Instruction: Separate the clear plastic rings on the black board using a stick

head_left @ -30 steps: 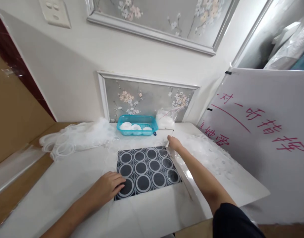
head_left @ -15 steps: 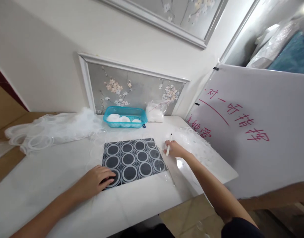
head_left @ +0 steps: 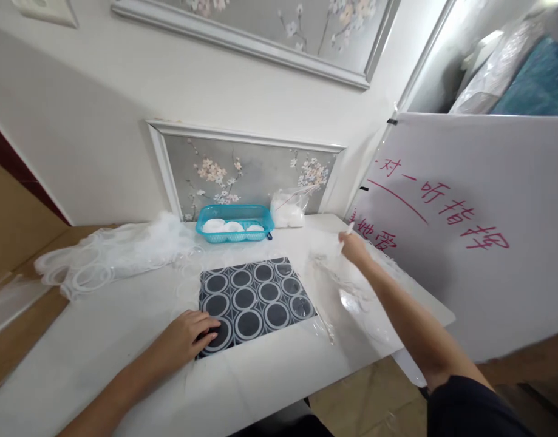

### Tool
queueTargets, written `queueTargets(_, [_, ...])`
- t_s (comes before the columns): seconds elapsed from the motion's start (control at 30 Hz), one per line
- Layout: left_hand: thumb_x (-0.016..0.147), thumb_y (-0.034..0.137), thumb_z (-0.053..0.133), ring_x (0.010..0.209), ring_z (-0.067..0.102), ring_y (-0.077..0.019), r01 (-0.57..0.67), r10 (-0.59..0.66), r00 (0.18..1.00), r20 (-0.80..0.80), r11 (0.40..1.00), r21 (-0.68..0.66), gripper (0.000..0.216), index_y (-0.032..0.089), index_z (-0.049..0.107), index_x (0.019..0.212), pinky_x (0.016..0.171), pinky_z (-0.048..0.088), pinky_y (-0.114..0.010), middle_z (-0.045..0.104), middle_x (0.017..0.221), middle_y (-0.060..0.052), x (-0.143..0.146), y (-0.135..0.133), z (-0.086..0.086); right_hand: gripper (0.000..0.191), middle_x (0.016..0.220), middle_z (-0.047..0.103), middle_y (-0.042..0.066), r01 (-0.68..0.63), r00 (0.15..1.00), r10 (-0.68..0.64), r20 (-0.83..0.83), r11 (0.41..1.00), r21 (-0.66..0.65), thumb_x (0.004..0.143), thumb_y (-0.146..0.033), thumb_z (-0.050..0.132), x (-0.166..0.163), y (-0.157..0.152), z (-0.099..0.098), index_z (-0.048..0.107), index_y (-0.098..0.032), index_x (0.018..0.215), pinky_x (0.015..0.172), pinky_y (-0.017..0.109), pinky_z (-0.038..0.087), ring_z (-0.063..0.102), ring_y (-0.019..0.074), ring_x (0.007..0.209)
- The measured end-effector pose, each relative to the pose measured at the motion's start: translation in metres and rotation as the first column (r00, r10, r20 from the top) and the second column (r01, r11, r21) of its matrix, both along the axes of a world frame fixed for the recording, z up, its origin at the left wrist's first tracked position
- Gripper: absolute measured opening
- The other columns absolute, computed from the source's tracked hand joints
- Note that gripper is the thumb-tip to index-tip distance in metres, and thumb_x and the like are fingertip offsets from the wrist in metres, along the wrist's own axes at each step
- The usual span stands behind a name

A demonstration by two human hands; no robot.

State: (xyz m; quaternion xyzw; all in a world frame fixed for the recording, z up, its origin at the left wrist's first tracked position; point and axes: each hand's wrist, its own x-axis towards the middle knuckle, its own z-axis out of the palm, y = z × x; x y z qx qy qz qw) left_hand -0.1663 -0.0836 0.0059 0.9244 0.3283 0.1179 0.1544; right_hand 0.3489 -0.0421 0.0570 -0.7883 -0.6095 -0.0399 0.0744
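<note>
My left hand rests flat, fingers spread, on the near left corner of a dark mat printed with white circles. My right hand is raised over the right side of the white table, fingers closed round a thin white pen-like stick. It hovers above a pile of clear plastic rings and film, close to the whiteboard. Several clear round lids lie on the mat's circles.
A turquoise basket with white round pieces stands at the back by the wall, a clear bag of white stuff beside it. A heap of clear rings covers the back left. A whiteboard with red writing leans at the right.
My right hand has lifted from the mat's right edge and moved right and back toward the whiteboard, still holding the stick. My left hand stays on the mat corner.
</note>
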Motion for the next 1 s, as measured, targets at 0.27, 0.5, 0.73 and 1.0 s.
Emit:
queueTargets(0.27, [0.099, 0.039, 0.046, 0.094, 0.069, -0.0233, -0.003, 0.003, 1.0, -0.006, 1.0, 0.0, 0.032, 0.026, 0.073, 0.111, 0.087, 0.05, -0.034, 0.075, 0.103, -0.005, 0.001, 0.0, -0.002, 0.027, 0.101, 0.071, 0.023, 0.302, 0.952, -0.301, 0.048, 0.953, -0.007, 0.079, -0.005, 0.054, 0.042, -0.014, 0.022, 0.069, -0.012, 0.1, 0.083, 0.043, 0.044, 0.063, 0.0367, 0.103])
queueTargets(0.5, [0.097, 0.049, 0.048, 0.095, 0.068, -0.0247, -0.08, 0.079, 0.997, -0.007, 0.993, -0.086, 0.037, 0.027, 0.074, 0.111, 0.088, 0.051, -0.036, 0.076, 0.105, -0.006, 0.003, 0.001, 0.001, 0.019, 0.115, 0.069, 0.018, -0.138, 0.983, 0.148, -0.113, 0.986, 0.089, 0.09, -0.023, 0.058, -0.054, -0.022, -0.024, 0.063, -0.017, 0.108, 0.086, 0.035, 0.047, 0.063, 0.0303, 0.107])
queueTargets(0.73, [0.095, 0.049, 0.051, 0.1, 0.067, -0.0257, -0.119, 0.117, 0.993, -0.031, 0.988, -0.097, 0.037, 0.027, 0.075, 0.114, 0.091, 0.051, -0.037, 0.075, 0.111, -0.007, 0.0, 0.001, 0.005, 0.017, 0.083, 0.071, 0.01, -0.187, 0.964, 0.174, -0.203, 0.981, -0.05, 0.081, -0.004, 0.056, -0.099, -0.013, -0.06, 0.063, -0.017, 0.091, 0.068, 0.027, 0.041, 0.065, 0.0223, 0.078])
queueTargets(1.0, [0.095, 0.053, 0.051, 0.105, 0.068, -0.0284, -0.119, 0.116, 0.992, -0.043, 0.989, -0.084, 0.04, 0.028, 0.074, 0.116, 0.095, 0.051, -0.04, 0.075, 0.117, -0.006, -0.003, 0.005, -0.001, 0.029, 0.106, 0.069, 0.016, 0.145, 0.983, -0.126, -0.132, 0.979, 0.142, 0.083, -0.006, 0.044, -0.008, -0.025, 0.002, 0.062, -0.015, 0.105, 0.082, 0.031, 0.041, 0.061, 0.027, 0.1])
